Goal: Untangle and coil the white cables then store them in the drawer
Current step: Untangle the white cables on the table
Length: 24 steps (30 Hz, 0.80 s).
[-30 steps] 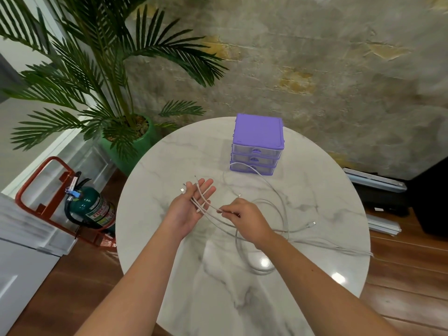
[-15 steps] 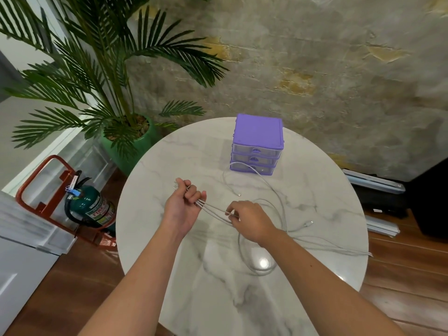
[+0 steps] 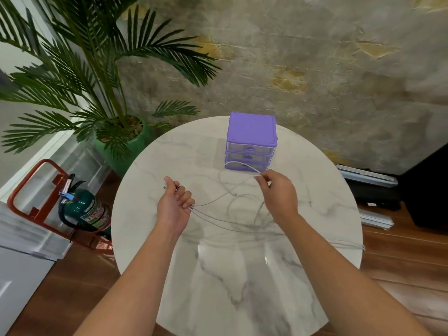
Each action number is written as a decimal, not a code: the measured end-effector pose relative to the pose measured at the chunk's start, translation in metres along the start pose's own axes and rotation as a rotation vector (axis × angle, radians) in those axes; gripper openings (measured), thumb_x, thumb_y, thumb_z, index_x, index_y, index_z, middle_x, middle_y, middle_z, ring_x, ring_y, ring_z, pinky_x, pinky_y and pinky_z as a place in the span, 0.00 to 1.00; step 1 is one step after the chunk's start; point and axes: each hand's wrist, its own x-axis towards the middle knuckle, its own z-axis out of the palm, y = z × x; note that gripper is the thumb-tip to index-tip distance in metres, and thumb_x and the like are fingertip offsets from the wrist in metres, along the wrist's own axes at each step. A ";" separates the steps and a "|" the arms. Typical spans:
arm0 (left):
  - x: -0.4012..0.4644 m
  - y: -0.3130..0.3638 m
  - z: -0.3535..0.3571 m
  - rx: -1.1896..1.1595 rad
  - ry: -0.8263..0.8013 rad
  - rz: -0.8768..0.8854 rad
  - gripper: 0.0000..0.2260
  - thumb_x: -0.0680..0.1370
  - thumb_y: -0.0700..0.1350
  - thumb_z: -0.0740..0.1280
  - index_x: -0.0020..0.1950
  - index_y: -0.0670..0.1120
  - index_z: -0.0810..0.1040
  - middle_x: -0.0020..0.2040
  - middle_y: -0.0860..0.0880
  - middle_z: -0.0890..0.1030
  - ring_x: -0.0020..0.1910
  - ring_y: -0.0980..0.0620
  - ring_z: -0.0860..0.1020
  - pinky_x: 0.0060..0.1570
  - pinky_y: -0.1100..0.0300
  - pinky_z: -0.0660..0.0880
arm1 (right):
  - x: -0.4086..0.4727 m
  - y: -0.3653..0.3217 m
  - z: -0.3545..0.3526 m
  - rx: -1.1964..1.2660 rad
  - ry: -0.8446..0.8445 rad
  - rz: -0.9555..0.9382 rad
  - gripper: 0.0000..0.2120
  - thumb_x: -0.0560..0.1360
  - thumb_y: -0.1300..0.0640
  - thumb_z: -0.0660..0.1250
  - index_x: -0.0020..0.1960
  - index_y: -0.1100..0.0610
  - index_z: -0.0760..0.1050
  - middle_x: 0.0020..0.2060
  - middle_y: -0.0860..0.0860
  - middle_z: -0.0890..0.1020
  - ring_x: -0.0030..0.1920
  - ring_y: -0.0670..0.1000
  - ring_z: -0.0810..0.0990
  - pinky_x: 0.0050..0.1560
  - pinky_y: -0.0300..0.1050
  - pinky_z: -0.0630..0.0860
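Note:
Several thin white cables [image 3: 225, 194] stretch in the air between my two hands above the round marble table [image 3: 237, 275]. My left hand [image 3: 173, 206] is closed in a fist around their ends, with a plug tip sticking out by the thumb. Up and to the right, my right hand [image 3: 278, 194] pinches one strand between thumb and fingers. More cable loops hang and lie under my right wrist, and strands trail to the table's right edge. The purple drawer unit [image 3: 251, 141] stands at the far side, its three drawers shut.
A potted palm [image 3: 116, 132] in a green pot stands on the floor at the table's far left. A green fire extinguisher [image 3: 84, 209] in a red stand sits on the floor at left. Flat grey items [image 3: 368, 178] and a dark object lie at right.
My left hand has closed from open palm into a fist on the cable ends. My right hand has moved up and right towards the drawer unit, pulling one strand out taut.

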 end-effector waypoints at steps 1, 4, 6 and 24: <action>0.000 0.000 0.000 -0.001 0.000 0.005 0.17 0.81 0.58 0.58 0.38 0.49 0.68 0.26 0.54 0.57 0.22 0.57 0.56 0.21 0.65 0.56 | -0.003 -0.001 0.001 0.087 0.013 0.020 0.10 0.79 0.49 0.64 0.46 0.54 0.79 0.39 0.47 0.80 0.42 0.49 0.76 0.39 0.44 0.69; 0.000 0.003 0.000 -0.030 0.018 0.027 0.17 0.81 0.58 0.58 0.37 0.49 0.68 0.26 0.54 0.58 0.22 0.57 0.57 0.21 0.65 0.57 | -0.010 0.021 0.014 -0.095 -0.138 0.022 0.10 0.79 0.52 0.63 0.46 0.56 0.80 0.42 0.51 0.82 0.50 0.54 0.76 0.45 0.47 0.72; 0.001 0.004 -0.002 -0.075 0.033 0.036 0.18 0.81 0.58 0.58 0.37 0.49 0.67 0.26 0.54 0.58 0.22 0.57 0.57 0.22 0.66 0.58 | -0.017 0.039 0.017 -0.341 -0.350 0.068 0.12 0.79 0.56 0.61 0.53 0.55 0.83 0.49 0.54 0.84 0.60 0.58 0.72 0.56 0.47 0.73; 0.000 -0.010 0.016 -0.062 0.033 0.051 0.16 0.83 0.55 0.56 0.40 0.48 0.68 0.24 0.54 0.57 0.21 0.57 0.56 0.21 0.67 0.57 | -0.055 -0.032 0.042 0.083 -0.685 0.000 0.09 0.80 0.50 0.61 0.56 0.49 0.78 0.48 0.47 0.84 0.46 0.48 0.80 0.54 0.51 0.78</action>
